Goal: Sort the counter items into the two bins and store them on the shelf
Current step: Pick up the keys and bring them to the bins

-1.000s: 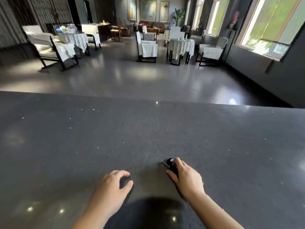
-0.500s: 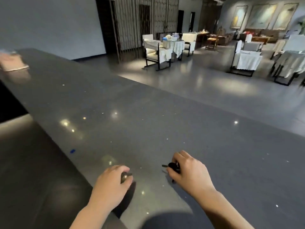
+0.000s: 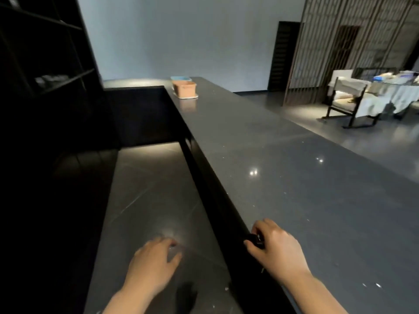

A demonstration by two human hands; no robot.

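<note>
Right hand (image 3: 275, 247) clenched around a small black item (image 3: 255, 238) at the near edge of the table (image 3: 294, 177). Left hand (image 3: 154, 261) curled over the floor — can't tell if it's gripping anything. Orange bin (image 3: 184, 89) and blue bin (image 3: 180, 78) at the table's far end — shelf (image 3: 45, 64) on the left.

Dark grey counter (image 3: 294, 177) flecked with pale sparkles; a terracotta-orange bin (image 3: 184, 89) on it, a light blue bin (image 3: 180, 78) just behind; black shelf (image 3: 40, 53); a small black item (image 3: 254, 239) in the right hand (image 3: 275, 248); white-draped chair (image 3: 349, 96)
</note>
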